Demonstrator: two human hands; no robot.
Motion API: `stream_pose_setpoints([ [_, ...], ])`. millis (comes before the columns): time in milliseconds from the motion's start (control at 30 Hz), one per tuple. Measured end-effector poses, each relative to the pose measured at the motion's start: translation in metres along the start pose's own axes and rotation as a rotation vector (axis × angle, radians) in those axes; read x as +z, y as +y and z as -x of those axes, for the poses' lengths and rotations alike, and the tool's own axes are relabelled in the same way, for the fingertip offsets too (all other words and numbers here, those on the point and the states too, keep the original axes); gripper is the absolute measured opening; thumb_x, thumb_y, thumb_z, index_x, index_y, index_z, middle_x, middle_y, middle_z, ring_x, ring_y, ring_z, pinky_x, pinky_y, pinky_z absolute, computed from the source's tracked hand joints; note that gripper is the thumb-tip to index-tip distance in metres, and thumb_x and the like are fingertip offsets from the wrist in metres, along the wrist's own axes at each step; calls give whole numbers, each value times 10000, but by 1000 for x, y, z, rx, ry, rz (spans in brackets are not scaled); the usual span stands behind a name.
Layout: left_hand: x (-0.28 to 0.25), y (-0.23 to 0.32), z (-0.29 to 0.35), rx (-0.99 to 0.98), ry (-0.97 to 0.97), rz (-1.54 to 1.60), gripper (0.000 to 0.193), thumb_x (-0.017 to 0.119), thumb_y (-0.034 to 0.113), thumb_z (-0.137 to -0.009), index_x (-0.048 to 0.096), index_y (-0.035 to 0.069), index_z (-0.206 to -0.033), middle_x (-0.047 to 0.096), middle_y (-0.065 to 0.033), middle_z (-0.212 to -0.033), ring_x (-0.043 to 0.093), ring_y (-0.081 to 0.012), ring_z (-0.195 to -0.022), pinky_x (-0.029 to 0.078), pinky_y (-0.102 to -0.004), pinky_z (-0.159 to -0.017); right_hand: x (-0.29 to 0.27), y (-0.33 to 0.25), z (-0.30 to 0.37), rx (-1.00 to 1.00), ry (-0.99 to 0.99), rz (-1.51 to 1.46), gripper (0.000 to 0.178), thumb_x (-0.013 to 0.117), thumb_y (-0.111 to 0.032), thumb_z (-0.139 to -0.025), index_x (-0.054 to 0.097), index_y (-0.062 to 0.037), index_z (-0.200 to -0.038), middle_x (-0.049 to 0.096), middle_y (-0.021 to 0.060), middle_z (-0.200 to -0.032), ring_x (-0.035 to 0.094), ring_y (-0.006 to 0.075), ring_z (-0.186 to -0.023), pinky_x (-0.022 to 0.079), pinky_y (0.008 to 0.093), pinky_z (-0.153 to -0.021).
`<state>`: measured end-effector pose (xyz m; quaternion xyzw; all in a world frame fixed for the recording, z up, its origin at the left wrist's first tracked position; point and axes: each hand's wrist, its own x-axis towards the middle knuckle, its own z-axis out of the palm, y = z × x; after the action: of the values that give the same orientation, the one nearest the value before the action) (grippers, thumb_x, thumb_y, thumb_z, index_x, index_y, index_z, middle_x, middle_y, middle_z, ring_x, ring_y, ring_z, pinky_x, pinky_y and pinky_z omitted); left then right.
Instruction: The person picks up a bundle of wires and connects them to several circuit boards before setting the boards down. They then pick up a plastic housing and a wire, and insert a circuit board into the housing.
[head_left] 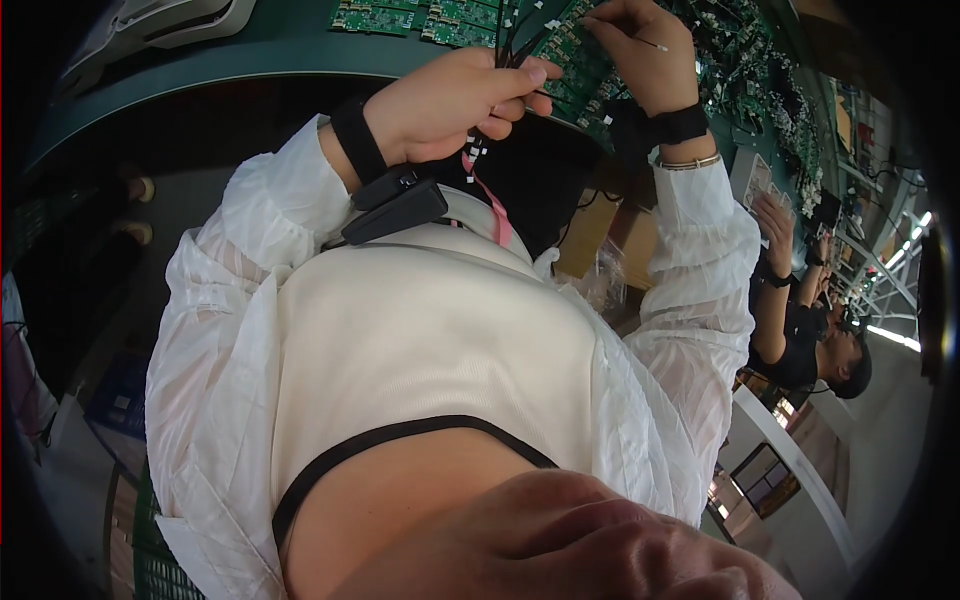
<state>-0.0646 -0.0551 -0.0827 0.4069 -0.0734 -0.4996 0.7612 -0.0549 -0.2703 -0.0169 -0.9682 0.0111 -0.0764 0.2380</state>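
My left hand [440,100] is closed around a bundle of thin black cables [508,48]. Small white connectors [474,152] hang below that fist, and other cable ends rise above it toward the table. To the right, over the circuit boards [562,45], my right hand [652,65] is closed in a pinch. A thin cable with a white tip [657,45] lies across its fingers; the pinched end is too small to make out. Black bands circle both wrists.
Green circuit boards [376,16] lie in groups on the green table [250,55]. A heap of boards and wires [755,70] covers its right side. A pale plastic housing [165,25] stands far left. At right, a co-worker [805,340] sits along the bench; a cardboard box [600,235] is below.
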Motion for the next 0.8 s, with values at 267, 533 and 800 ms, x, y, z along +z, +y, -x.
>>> stream_pose_setpoints([
  [267, -12, -4, -5, -3, 3, 68, 422, 521, 268, -1108, 562, -17, -1417, 589, -15, -957, 389, -36, -682, 354, -188, -576, 15, 26, -6, -82, -57, -137, 93, 774, -31, -827, 708, -10, -889, 690, 101, -744, 656, 179, -658, 513, 307, -617],
  [533, -25, -4, -8, 15, -20, 94, 374, 540, 213, -1092, 590, -45, -1359, 639, -59, -999, 413, -45, -693, 365, -202, -573, 15, 9, -12, -113, -73, -44, 103, 779, -2, -824, 678, -8, -841, 660, 88, -701, 617, 153, -624, 482, 301, -583],
  [800, -36, -1, -1, 11, -23, 85, 368, 540, 218, -1093, 601, -41, -1348, 645, -55, -1002, 421, -41, -700, 366, -201, -579, 26, 2, -16, -64, -94, -9, 124, 790, -22, -817, 667, -6, -827, 649, 119, -698, 624, 218, -613, 480, 337, -577],
])
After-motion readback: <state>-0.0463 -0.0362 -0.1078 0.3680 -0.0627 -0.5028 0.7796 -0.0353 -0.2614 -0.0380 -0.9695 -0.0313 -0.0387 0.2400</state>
